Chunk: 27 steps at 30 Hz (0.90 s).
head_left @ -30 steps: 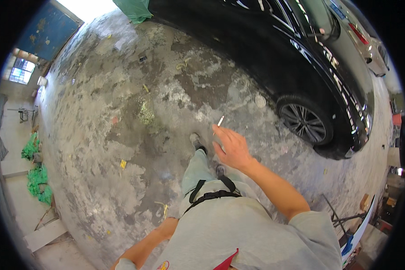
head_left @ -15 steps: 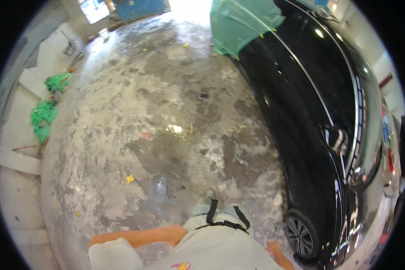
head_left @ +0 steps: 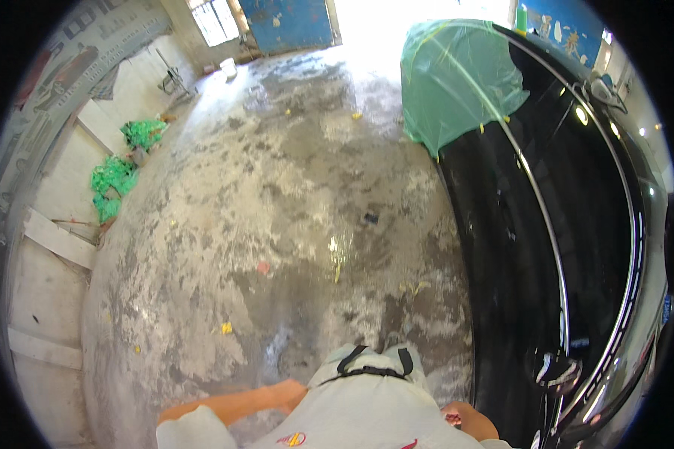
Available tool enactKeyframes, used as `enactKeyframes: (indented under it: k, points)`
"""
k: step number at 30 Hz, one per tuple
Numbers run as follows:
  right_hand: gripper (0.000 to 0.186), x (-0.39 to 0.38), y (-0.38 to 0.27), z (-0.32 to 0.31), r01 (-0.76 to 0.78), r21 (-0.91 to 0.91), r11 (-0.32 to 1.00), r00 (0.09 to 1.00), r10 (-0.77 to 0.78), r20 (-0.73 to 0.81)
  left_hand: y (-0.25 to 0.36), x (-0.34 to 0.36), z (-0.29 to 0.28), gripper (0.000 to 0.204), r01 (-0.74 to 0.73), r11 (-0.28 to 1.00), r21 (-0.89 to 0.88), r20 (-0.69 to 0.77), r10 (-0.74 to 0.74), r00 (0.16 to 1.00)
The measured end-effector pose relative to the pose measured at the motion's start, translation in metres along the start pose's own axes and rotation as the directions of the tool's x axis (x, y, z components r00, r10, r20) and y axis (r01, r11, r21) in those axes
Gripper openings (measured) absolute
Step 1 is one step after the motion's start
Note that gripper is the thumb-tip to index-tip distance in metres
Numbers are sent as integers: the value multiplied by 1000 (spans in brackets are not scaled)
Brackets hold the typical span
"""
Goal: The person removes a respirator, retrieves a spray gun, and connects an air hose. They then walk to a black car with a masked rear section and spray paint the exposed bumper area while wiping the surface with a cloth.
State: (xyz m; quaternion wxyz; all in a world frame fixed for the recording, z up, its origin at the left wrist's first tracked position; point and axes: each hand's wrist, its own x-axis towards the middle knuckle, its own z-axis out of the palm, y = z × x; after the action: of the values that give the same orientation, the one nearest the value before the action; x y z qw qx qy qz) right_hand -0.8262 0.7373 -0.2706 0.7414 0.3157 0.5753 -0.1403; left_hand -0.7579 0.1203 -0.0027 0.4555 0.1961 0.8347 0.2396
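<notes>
My left hand is beside my waist, with its fingers tucked out of sight against the light shirt. At my right side, my right hand is mostly hidden by the shirt. A small red-and-white patch shows at that hand; I cannot make out what it is. Close on my right stands a glossy black car, with a side mirror near the lower edge. Green masking film covers its far end, fixed with bits of yellow tape.
Stained concrete floor carries yellow scraps, a red scrap and a small dark piece. Crumpled green sheeting lies along the left wall. A white bucket and a blue door are at the back.
My view has shifted forward along the car, tilting up: the masked end and back wall show more, and the wheel has left the picture. Both hands stay near my waist.
</notes>
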Motion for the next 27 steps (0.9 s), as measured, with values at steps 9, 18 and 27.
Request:
enactKeyframes:
  k: [9,18,27]
  points:
    - [32,-134,-247,-118,698,-7,716,586,-577,-569,-13,64,-95,34,53,994,-101,-76,-61,995]
    - [20,-189,-393,-182,653,-157,741,340,-472,-813,-133,159,-320,29,-21,1000,8,111,20,994]
    - [17,-302,-564,-240,777,-187,601,7,-305,-952,-236,165,-483,35,-131,991,1,3,131,991]
